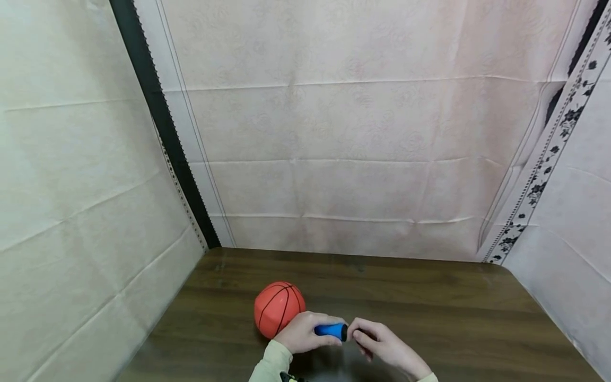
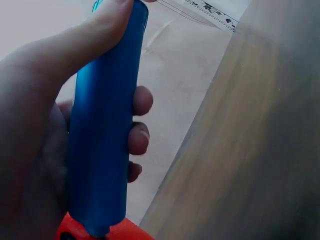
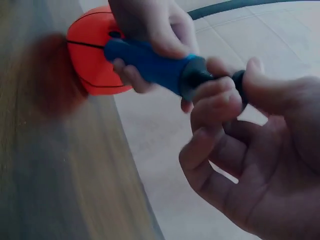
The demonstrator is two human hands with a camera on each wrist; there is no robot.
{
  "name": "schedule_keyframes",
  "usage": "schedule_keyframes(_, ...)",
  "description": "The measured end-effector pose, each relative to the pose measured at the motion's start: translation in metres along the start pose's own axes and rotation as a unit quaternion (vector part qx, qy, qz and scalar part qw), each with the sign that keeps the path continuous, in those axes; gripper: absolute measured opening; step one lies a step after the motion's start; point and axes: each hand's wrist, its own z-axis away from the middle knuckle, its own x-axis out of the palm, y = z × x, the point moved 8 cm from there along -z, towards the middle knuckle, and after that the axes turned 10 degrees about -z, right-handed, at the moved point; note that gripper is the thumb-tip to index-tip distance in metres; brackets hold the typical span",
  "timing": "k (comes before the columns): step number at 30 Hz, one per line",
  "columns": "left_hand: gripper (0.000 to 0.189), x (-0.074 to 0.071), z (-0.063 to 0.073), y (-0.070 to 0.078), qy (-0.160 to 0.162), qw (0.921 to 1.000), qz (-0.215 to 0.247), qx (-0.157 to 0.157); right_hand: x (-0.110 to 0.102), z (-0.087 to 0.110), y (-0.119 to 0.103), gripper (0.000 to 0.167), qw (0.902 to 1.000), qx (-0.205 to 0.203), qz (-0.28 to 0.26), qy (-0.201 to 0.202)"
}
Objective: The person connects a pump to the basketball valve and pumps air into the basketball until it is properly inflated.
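Head view downward, wrist views near pump (image 2: 101, 130)

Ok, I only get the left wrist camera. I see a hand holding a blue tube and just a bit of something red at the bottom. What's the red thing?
Observer: It's a red ball with black lines, like a basketball; the head view shows its round shape.
Operator: Cool! And where's the other hand? I can't see it!
Observer: The right hand is at the end of the blue tube away from the ball, pinching a black knob there.
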Motion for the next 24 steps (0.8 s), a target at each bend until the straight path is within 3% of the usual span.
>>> schedule_keyframes(7,0.041,0.001,0.002,0.001,-0.02,0.999,0.028,0.028,0.006,0.011,-0.005,0.017,0.9951,-0.015,0.064,-0.074)
schedule_keyframes(11,0.042,0.001,0.0,0.003,-0.024,0.9983,0.041,0.033,0.005,0.015,-0.011,0.015,0.9917,-0.031,0.084,-0.092)
schedule_keyframes(16,0.041,0.0,0.0,0.003,-0.019,0.9978,0.052,0.036,0.002,0.019,-0.018,0.015,0.9909,-0.044,0.087,-0.093)
schedule_keyframes(24,0.039,-0.006,0.002,-0.001,-0.008,0.9961,0.087,0.015,-0.012,0.037,-0.036,0.021,0.9894,-0.09,0.091,-0.068)
